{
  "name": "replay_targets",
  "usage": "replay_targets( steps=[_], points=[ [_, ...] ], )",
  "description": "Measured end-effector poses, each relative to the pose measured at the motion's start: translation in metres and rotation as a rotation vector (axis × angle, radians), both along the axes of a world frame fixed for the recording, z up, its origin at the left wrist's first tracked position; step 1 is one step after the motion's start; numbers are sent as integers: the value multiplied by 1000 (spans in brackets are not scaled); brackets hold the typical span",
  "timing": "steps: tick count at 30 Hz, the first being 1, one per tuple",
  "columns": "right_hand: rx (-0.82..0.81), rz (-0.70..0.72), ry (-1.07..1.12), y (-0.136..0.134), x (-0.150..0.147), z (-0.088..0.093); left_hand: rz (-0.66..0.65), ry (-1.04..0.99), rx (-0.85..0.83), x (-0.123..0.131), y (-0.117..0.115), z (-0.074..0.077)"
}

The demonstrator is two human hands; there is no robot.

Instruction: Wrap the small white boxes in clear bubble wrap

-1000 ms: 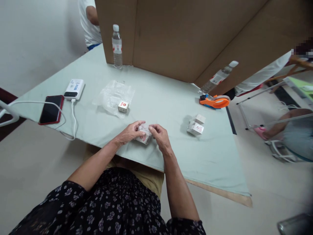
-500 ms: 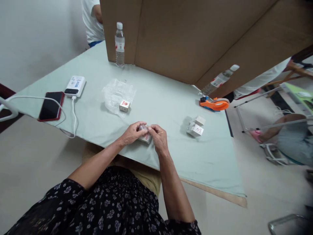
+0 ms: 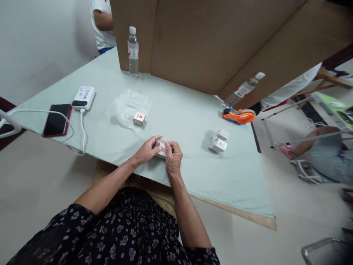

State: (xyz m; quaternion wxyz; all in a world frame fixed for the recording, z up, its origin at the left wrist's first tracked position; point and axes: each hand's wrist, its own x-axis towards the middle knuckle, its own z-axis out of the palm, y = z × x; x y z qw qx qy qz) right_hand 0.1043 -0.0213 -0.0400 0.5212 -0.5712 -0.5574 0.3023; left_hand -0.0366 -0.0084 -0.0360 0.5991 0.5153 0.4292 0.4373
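Near the table's front edge, a small box in clear wrap (image 3: 161,151) is held between both hands. My left hand (image 3: 148,150) grips its left side, with the thumb on top. Fingers of my right hand (image 3: 173,156) are closed on its right side. Beyond them, a small white and red box (image 3: 139,119) stands at the edge of a crumpled clear plastic bag (image 3: 124,106). To the right, a wrapped small box (image 3: 218,144) sits against another pale box (image 3: 223,134).
A phone (image 3: 57,120) and a white power bank (image 3: 84,98) with a cable lie left. Water bottles (image 3: 133,53) (image 3: 245,89) stand by a cardboard partition (image 3: 187,44). An orange tape dispenser (image 3: 239,116) lies right. People are partly visible beyond the table.
My right hand has shifted slightly left and its fingers now wrap the side of the wrapped box. The box has turned a little between my hands. The view has shifted slightly.
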Motion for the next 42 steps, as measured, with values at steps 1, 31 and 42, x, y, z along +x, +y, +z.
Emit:
replay_targets(
  steps=[1, 31, 42],
  points=[
    [-19, 11, 17, 1, 1, 0, 10, 0, -5, 0, 0, 0],
    [268, 399, -631, 5, 48, 6, -224, -37, -50, -16, 6, 8],
    [141, 422, -634, 7, 51, 12, -229, 184, 3, -20, 11, 8]
  ],
)
